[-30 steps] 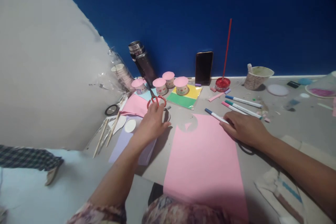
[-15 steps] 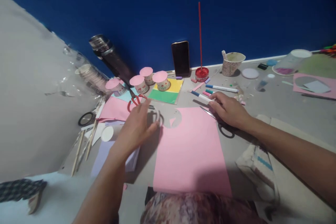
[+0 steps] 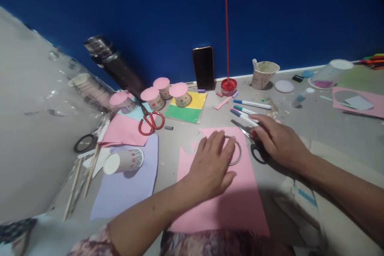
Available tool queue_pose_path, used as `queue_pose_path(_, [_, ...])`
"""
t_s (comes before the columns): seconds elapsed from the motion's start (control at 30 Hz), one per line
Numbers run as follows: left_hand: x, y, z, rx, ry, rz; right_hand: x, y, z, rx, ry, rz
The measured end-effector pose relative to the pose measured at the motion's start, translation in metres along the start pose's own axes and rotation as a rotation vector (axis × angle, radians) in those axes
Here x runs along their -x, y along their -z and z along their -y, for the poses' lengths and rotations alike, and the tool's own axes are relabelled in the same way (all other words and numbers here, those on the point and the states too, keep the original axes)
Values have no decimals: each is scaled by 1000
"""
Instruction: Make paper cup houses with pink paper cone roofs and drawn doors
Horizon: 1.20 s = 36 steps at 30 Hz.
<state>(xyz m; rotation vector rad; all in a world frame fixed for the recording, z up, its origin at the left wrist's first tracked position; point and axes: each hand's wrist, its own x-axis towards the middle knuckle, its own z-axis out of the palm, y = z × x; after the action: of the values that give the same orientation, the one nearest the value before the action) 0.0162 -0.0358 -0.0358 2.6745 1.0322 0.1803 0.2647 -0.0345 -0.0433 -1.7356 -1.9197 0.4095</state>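
Observation:
My left hand (image 3: 211,166) lies flat on a pink sheet of paper (image 3: 222,204), fingers together and stretched over a thin ring (image 3: 237,153) that it presses down on the sheet. My right hand (image 3: 279,141) rests palm down, fingers bent, over black-handled scissors (image 3: 257,154) at the sheet's right edge. Its fingertips touch the nearest of several markers (image 3: 247,108). Red-handled scissors (image 3: 151,122) lie further left, apart from both hands.
A paper cup (image 3: 124,161) lies on its side on a lilac sheet (image 3: 126,192). Pink-topped cups (image 3: 156,96), a dark flask (image 3: 115,66), a phone (image 3: 203,67), a red paint pot with a stick (image 3: 228,86) and a paper cup (image 3: 264,74) line the blue wall. Sticks (image 3: 82,178) lie left.
My left hand has moved right from beside the red scissors onto the pink sheet, and the ring has come with it. My right hand stays over the black scissors. The view has shifted.

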Motion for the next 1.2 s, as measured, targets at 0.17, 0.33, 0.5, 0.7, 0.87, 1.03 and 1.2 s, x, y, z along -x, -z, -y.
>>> queue_pose_path(0.17, [0, 2, 3, 45, 36, 4, 0, -8, -15, 71, 134, -76])
queue_pose_path(0.33, [-1, -4, 6, 57, 49, -77, 3, -25, -28, 246, 396, -152])
queue_pose_path(0.5, [5, -12, -4, 11, -36, -348, -2, -13, -24, 149, 241, -185])
queue_pose_path(0.7, [0, -12, 7, 189, -14, -639, 0, 9, 2, -369, 21, -24])
queue_pose_path(0.87, [-7, -1, 21, 173, -27, -593, 8, 10, 17, -684, -149, 165])
queue_pose_path(1.03, [-5, 3, 14, 314, -69, -459, 13, 5, 20, -986, -215, 193])
queue_pose_path(1.2, [0, 1, 5, 348, -84, -365, 18, 4, 18, -1065, -112, 252])
